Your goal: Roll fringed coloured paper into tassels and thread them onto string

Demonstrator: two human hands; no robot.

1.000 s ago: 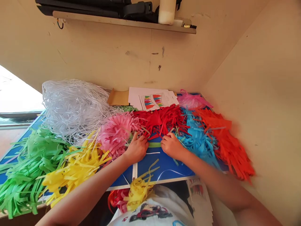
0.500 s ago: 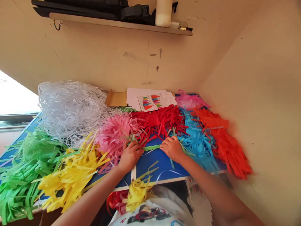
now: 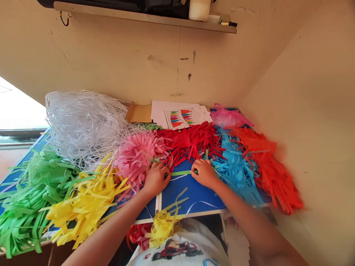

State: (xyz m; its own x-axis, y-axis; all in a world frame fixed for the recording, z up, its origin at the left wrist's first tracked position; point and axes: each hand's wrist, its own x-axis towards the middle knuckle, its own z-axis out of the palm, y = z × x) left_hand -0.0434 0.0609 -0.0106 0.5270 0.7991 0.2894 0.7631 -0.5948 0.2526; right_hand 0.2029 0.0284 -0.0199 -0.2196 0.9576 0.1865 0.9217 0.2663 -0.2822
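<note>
A green fringed strip (image 3: 180, 173) is stretched low over the blue table between my two hands. My left hand (image 3: 157, 178) is closed around its left end, beside the pink fringe bunch (image 3: 137, 153). At the other end my right hand (image 3: 204, 173) grips the strip, with loose green ends poking up past its fingers. Blue fringe (image 3: 235, 159) lies just right of that hand, and red fringe (image 3: 194, 140) is behind both hands. A thin white string (image 3: 200, 202) curls on the table near me. My fingers hide the strip's bunched ends.
Yellow (image 3: 88, 201) and green fringe (image 3: 39, 199) lie at left, with a heap of white string (image 3: 85, 129) behind. Orange fringe (image 3: 273, 170) hangs over the right side. A printed card (image 3: 180, 116) and pink plastic bag (image 3: 230, 116) stand by the wall, below a shelf (image 3: 146, 16).
The view has tilted slightly downward. My hands stay in nearly the same place, still holding the green strip, with the right fingers curled a little more tightly.
</note>
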